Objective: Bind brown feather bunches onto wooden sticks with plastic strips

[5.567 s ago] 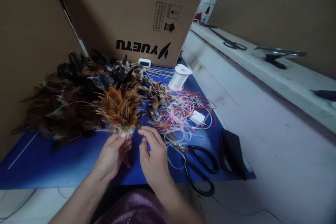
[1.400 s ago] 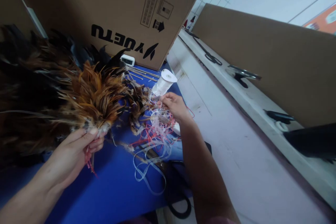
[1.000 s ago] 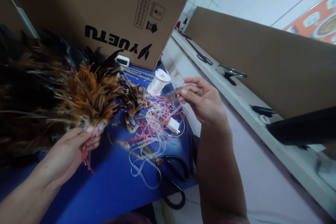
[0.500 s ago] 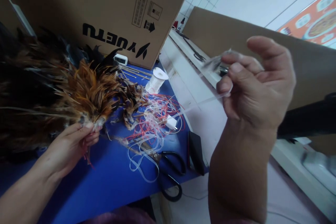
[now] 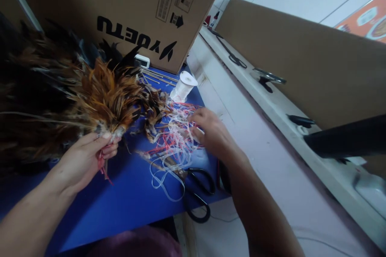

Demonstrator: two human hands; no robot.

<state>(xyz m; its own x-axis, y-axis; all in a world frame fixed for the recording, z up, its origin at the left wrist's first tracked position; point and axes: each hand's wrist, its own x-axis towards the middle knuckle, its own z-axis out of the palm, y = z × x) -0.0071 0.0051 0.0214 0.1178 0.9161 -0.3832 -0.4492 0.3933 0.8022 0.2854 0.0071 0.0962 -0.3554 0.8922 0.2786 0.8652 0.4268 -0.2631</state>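
Observation:
My left hand (image 5: 90, 154) is closed around the base of a bunch of brown and black feathers (image 5: 110, 92), whose tips fan upward. Red string ends (image 5: 104, 166) hang below these fingers. Over a tangled pile of clear and red plastic ribbon (image 5: 173, 138) reaches my right hand (image 5: 209, 128), its thumb and bent fingers apart around loose strands. No held thing shows between them. Scissors with black handles (image 5: 196, 194) lie just below the pile, their blades partly under ribbon. A white spool (image 5: 184, 85) stands behind it.
A large cardboard box (image 5: 132, 4) rises behind the blue table (image 5: 120, 209). Loose feathers (image 5: 153, 114) and thin sticks (image 5: 159, 76) lie near the spool. To the right runs a white ledge (image 5: 256, 92) with another pair of scissors (image 5: 237, 60). A dark phone-like object (image 5: 223, 176) is partly hidden by my right forearm.
My right hand has come down and left from above the ledge to the ribbon pile. The small feathery scrap no longer shows between its fingers. My left hand keeps its grip on the feathers.

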